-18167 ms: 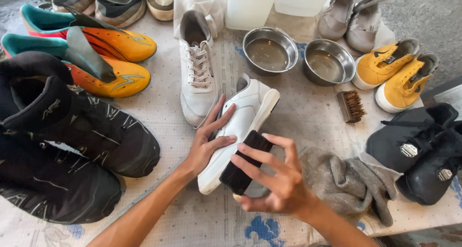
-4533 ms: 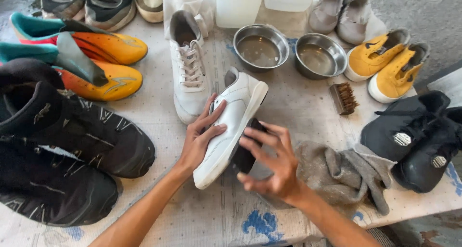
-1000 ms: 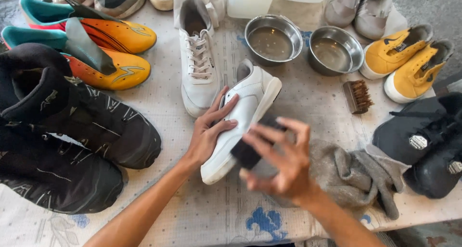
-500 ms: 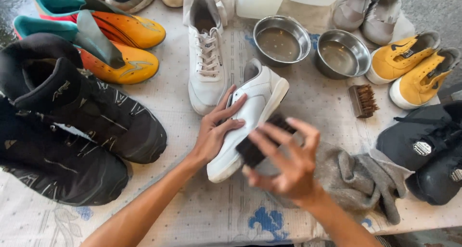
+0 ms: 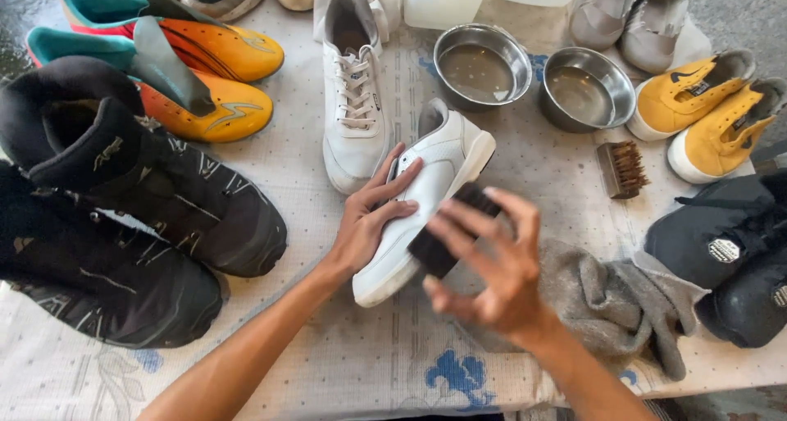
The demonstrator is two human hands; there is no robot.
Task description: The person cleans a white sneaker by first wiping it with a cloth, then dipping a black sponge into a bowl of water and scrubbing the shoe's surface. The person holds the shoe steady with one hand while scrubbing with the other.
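Work in hand: cleaning of a white sneaker (image 5: 426, 200), which lies tilted on its side near the middle of the surface (image 5: 525, 183), toe toward the near edge. The left hand (image 5: 369, 220) steadies it, fingers spread flat over the upper. The right hand (image 5: 492, 265), slightly blurred, has its fingers clamped on a dark block-shaped brush or sponge (image 5: 447, 228) pressed against the sole edge.

Progress, as a judgement: the visible upper and sidewall look white and free of marks, so this shoe appears well along; the hidden side cannot be assessed. Its partner, a laced white sneaker (image 5: 354, 101), stands upright just beyond it, toward the far edge.

Other items: two steel bowls (image 5: 484, 64) of cloudy liquid near the far edge, a small bristle brush (image 5: 621, 168) and a grey cloth (image 5: 611, 298) to the right. Black boots (image 5: 139, 191) at the left edge, orange shoes (image 5: 197, 77) at the far left corner and yellow shoes (image 5: 713, 109) at the right edge show no handling.
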